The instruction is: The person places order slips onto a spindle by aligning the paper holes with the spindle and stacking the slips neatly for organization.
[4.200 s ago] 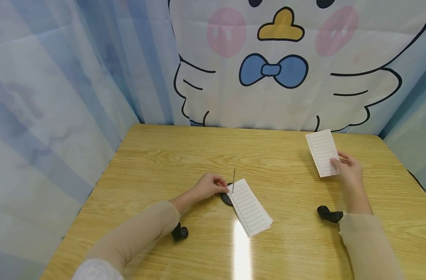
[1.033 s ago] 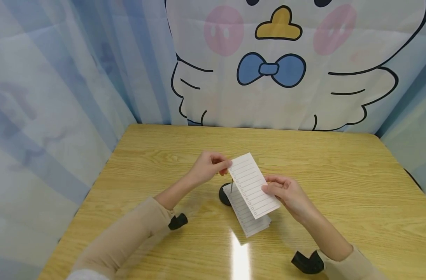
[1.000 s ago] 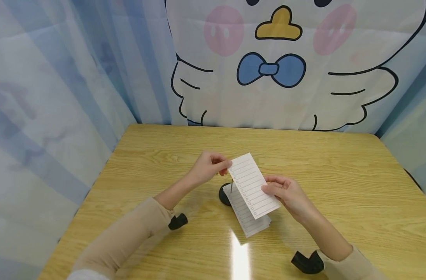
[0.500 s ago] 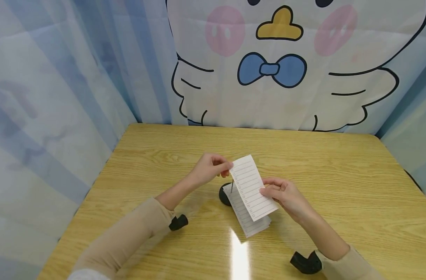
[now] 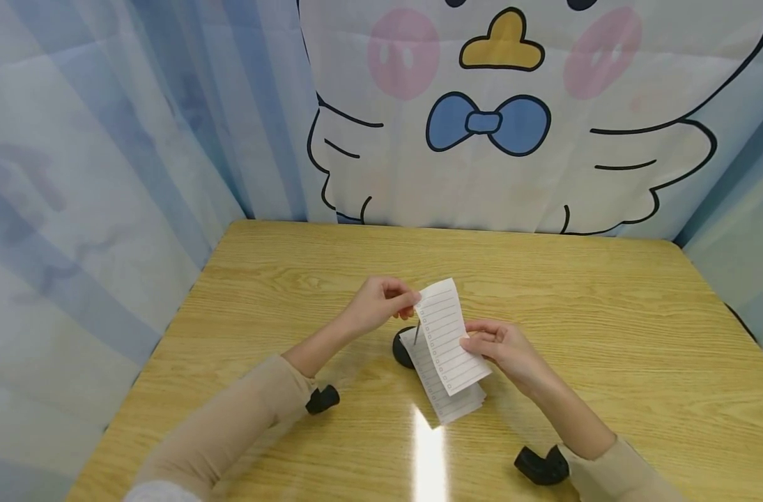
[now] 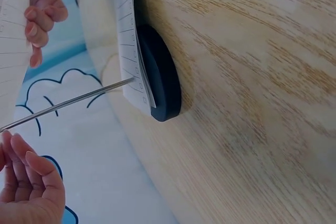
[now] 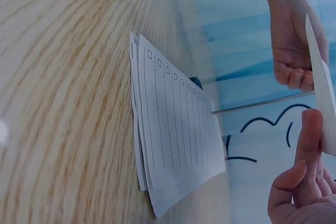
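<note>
I am lowering the lined slip [image 5: 445, 333], pinched in my left hand [image 5: 376, 309] and right hand [image 5: 500, 346], closer onto the spike [image 5: 416, 333] mid-tabletop [image 5: 607, 314], nearly impaling it above the stack [image 5: 446, 397].

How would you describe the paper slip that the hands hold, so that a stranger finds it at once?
Look at the middle of the wooden table, at the black spike holder. The held slip is in the air above it, between both hands. The other lined slips lie flat, already on the spike.
</note>
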`<state>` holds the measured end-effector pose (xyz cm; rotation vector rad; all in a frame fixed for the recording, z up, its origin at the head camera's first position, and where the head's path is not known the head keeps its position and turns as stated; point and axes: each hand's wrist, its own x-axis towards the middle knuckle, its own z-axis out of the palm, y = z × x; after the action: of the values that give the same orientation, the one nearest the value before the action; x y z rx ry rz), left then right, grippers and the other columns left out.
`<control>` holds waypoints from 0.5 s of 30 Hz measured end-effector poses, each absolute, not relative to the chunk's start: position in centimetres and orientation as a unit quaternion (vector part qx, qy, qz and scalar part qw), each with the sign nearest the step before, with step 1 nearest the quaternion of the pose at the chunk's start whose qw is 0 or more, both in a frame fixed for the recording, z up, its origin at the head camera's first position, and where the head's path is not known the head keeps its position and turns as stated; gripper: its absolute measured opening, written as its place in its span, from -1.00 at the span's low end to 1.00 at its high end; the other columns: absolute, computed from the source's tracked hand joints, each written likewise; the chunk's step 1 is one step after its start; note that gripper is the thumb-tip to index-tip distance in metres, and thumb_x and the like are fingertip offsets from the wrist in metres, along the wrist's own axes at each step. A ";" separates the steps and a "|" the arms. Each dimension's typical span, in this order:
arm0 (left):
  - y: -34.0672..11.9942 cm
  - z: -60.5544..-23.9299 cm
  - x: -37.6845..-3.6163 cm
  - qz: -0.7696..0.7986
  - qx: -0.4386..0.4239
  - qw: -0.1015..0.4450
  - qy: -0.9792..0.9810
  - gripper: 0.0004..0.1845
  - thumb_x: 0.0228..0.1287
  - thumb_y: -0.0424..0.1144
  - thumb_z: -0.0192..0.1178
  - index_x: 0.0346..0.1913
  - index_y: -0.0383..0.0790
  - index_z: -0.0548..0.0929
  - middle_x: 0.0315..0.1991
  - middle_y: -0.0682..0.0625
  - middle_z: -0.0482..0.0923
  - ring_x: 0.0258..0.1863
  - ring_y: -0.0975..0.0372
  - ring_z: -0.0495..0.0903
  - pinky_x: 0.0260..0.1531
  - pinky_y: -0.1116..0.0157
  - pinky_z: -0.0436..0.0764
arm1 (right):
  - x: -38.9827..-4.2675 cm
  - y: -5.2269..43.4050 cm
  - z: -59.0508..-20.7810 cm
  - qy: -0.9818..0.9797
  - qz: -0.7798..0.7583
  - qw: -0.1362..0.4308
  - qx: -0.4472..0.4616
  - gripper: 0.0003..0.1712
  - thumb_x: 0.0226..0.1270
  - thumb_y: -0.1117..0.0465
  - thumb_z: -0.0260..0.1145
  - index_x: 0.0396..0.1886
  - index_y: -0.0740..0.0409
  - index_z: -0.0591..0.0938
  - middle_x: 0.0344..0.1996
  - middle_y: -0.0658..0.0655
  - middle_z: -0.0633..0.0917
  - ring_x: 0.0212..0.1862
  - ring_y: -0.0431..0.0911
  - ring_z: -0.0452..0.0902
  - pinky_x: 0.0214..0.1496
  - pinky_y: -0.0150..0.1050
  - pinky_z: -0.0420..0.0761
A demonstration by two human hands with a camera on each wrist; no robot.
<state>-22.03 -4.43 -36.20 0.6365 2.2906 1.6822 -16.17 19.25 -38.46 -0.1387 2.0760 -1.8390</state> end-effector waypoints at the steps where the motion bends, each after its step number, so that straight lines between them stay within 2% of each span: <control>1: -4.4 -36.2 -22.1 0.575 0.217 0.114 0.781 -0.79 0.26 -0.28 0.14 -0.39 -0.39 0.63 -0.60 -0.04 0.53 -0.56 0.23 0.52 -0.47 0.38 0.51 | -16.2 19.3 -38.5 0.735 -0.651 0.182 -0.050 -0.46 0.26 0.30 0.19 0.10 0.62 0.28 -0.47 -0.09 0.66 -0.33 -0.24 0.58 -0.19 -0.36 0.53; 7: -4.2 -36.7 -22.2 0.579 0.217 0.113 0.777 -0.78 0.26 -0.28 0.14 -0.40 -0.41 0.62 -0.60 -0.05 0.53 -0.57 0.22 0.51 -0.50 0.38 0.49 | -16.4 19.3 -38.7 0.732 -0.654 0.186 -0.051 -0.46 0.25 0.32 0.19 0.10 0.62 0.28 -0.48 -0.09 0.66 -0.35 -0.24 0.57 -0.23 -0.37 0.54; 14: -4.7 -38.6 -22.4 0.571 0.207 0.128 0.784 -0.81 0.24 -0.32 0.15 -0.36 -0.44 0.64 -0.62 -0.01 0.54 -0.60 0.32 0.49 -0.41 0.16 0.57 | -16.4 19.7 -39.7 0.730 -0.649 0.209 -0.038 -0.46 0.24 0.32 0.20 0.10 0.60 0.31 -0.42 0.00 0.68 -0.35 -0.21 0.59 -0.29 -0.36 0.56; 15: -4.7 -38.9 -22.5 0.566 0.210 0.128 0.787 -0.81 0.24 -0.32 0.15 -0.38 -0.44 0.63 -0.62 -0.01 0.54 -0.61 0.33 0.48 -0.44 0.20 0.56 | -16.4 19.8 -39.9 0.733 -0.645 0.212 -0.040 -0.47 0.24 0.31 0.21 0.10 0.59 0.32 -0.41 0.03 0.68 -0.36 -0.20 0.59 -0.30 -0.36 0.56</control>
<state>-22.47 -4.69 -38.92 0.6098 2.2903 1.6452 -16.40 19.76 -39.89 -0.1110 2.0366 -1.7909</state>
